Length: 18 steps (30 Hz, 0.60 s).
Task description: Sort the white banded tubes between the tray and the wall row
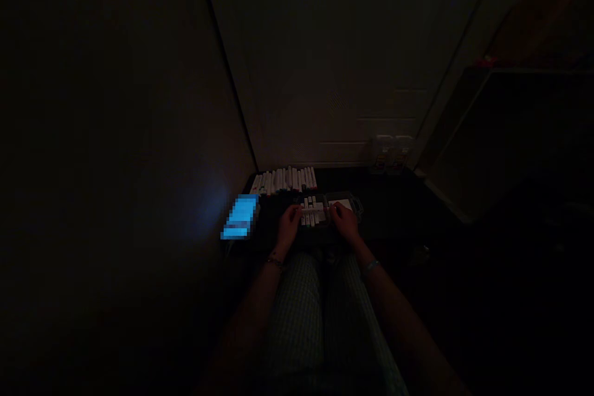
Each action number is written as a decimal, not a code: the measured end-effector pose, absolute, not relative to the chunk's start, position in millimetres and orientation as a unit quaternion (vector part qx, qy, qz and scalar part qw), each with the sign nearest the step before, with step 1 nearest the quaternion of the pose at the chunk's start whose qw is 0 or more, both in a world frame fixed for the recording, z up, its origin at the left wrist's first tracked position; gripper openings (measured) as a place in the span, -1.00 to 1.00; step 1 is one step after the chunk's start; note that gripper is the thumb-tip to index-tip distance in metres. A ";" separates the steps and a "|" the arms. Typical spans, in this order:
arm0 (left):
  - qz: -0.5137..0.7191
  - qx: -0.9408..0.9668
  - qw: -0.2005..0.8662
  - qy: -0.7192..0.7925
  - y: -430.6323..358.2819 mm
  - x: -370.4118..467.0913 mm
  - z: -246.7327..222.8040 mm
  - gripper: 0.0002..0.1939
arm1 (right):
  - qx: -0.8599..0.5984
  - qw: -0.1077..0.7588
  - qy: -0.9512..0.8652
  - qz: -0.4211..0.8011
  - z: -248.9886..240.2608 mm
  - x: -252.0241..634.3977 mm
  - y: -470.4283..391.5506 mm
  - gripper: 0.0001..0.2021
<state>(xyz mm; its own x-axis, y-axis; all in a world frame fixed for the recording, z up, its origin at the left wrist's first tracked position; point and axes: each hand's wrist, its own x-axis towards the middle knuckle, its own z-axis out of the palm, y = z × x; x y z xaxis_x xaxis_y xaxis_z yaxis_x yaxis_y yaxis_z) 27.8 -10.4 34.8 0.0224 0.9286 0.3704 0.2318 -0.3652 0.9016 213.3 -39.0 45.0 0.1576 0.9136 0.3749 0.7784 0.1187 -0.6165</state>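
Observation:
My left hand [291, 221] is closed, its fingertips at the left end of a pale, slim marker [315, 210] lying crosswise. My right hand [344, 220] is closed at the marker's other end. Right below it is a small open case [323, 223] with several white markers [307, 218] standing side by side in its left half. A white piece [341, 203] shows in the right half, partly behind my right hand. The dim light blurs the fingers' exact grip.
A row of several white markers [283, 180] lies along the back of the dark surface [371, 198], against the wall. A lit screen [240, 216] glows at the left. Two clear containers [391, 154] stand at the back right. My legs [320, 309] are just below.

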 end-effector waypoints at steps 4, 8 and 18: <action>0.528 0.633 0.331 0.459 -11.3 28.0 36.2 -0.74 | -0.662 0.377 -0.641 0.090 45.2 213.2 -38.9 -0.63; 0.525 0.627 0.332 0.470 -12.3 28.4 36.6 -0.73 | -0.660 0.378 -0.643 0.085 45.5 213.3 -39.1 -0.65; 0.532 0.632 0.338 0.452 -8.3 27.5 31.8 -0.73 | -0.663 0.373 -0.643 0.093 47.3 213.2 -39.8 -0.63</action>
<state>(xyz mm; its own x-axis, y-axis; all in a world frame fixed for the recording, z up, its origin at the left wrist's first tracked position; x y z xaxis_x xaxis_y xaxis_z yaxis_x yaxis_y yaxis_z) 27.5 -8.3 31.8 0.0258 0.9299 0.3670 0.2111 -0.3639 0.9072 213.2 -39.8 47.3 0.1561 0.9212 0.3564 0.7832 0.1044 -0.6129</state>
